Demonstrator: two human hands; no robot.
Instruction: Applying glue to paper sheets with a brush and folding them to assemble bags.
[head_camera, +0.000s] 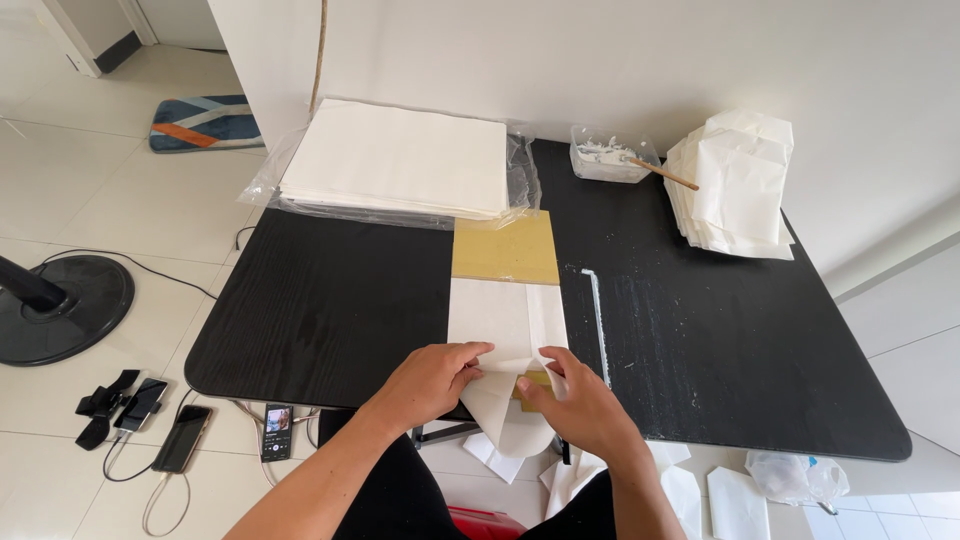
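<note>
Head view: two hands, left hand (432, 377) and right hand (572, 400), fold one paper sheet (505, 325).

The table (330, 300) is matt black with a visible wood grain, smeared with dried white streaks at its three o'clock side. The sheet (505, 320) under both hands is thin, matt white paper wrapped over a smooth, yellow-brown cardboard template (505, 248). At twelve o'clock, a stack of matt white paper (395, 158) lies on crinkled, glossy clear plastic. The small tub (608, 158) is clear plastic.
</note>
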